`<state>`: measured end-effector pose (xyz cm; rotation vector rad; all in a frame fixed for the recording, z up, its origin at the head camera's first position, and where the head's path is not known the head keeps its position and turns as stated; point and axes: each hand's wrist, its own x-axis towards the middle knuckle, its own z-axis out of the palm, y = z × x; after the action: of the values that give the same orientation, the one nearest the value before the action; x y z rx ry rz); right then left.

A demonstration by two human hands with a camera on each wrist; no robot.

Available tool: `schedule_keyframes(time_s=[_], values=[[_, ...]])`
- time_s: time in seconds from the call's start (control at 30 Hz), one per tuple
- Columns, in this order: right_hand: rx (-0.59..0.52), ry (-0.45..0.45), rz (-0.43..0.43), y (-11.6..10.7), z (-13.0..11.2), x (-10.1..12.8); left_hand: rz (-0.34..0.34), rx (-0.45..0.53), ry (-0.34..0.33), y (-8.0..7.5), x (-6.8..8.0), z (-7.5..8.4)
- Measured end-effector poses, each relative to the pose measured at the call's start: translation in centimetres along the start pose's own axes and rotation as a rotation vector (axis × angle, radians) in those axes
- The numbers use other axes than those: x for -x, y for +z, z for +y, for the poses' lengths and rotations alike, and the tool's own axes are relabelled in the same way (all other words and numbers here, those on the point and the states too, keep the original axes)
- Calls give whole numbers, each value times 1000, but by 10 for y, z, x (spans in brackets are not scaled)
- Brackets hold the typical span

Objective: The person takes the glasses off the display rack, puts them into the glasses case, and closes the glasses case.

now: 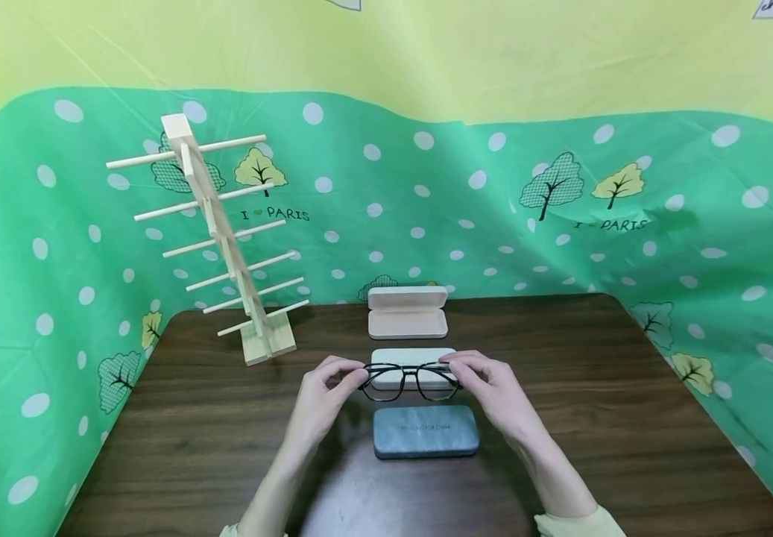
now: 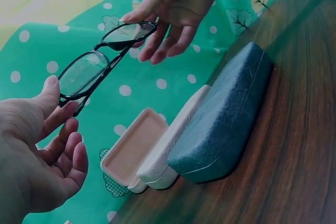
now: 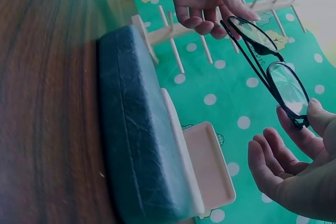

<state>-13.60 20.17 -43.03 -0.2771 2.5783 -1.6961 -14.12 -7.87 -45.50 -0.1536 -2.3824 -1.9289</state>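
Note:
Black-framed eyeglasses point(image 1: 411, 368) are held up above the table between both hands, temples folded behind the lenses. My left hand point(image 1: 322, 395) pinches one end of the frame between thumb and fingers. At the opposite end, my right hand point(image 1: 496, 389) pinches the other corner. Below the glasses lies a closed blue-grey glasses case point(image 1: 426, 432) with small lettering on its lid. Behind it a closed white glasses case point(image 1: 386, 358) is partly hidden by the glasses. Farther back stands an open white case point(image 1: 408, 324) with a pale pink lining, its lid raised.
A wooden rack point(image 1: 225, 246) with several pairs of pegs stands at the back left of the dark wooden table point(image 1: 601, 418). Green and yellow dotted cloth point(image 1: 440, 186) hangs behind the table and along its sides.

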Motion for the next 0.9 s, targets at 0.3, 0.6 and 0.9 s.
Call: schedule_keyframes(time_s=[0.3,0.6,0.9], values=[[71,-4,-102,-17,-8,-25,8,-24,-5,-1,-16,5],[-5,25,-240,-31,-10,-51,24,-17,-35,0,-41,8],[-34,87,-295,-36,-7,-71,-14,-74,-17,-3,-64,7]])
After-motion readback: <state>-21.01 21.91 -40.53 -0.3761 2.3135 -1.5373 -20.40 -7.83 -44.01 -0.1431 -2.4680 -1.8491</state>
